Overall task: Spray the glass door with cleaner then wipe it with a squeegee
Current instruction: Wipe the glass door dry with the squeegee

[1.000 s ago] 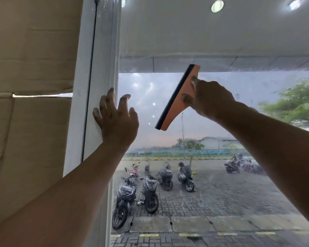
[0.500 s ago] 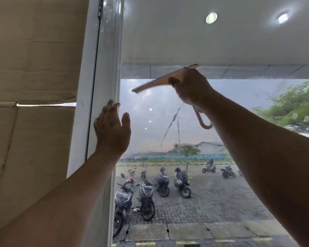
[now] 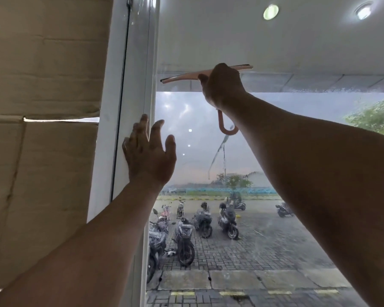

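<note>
The glass door fills the middle and right of the view, wet with streaks and droplets. My right hand grips an orange squeegee high on the glass. Its blade lies nearly level, its left end close to the white door frame, and its hooked handle end pokes out below my wrist. My left hand rests flat with fingers spread on the frame and the glass edge, lower and to the left of the squeegee. No spray bottle is in view.
A beige fabric blind covers the pane left of the frame. Through the glass are a white canopy with round lights, several parked motorbikes on paving, and a tree at the right edge.
My right hand turned the squeegee from a steep diagonal to nearly level and lifted it toward the top of the glass. A streak is left on the glass. My left hand stayed on the frame.
</note>
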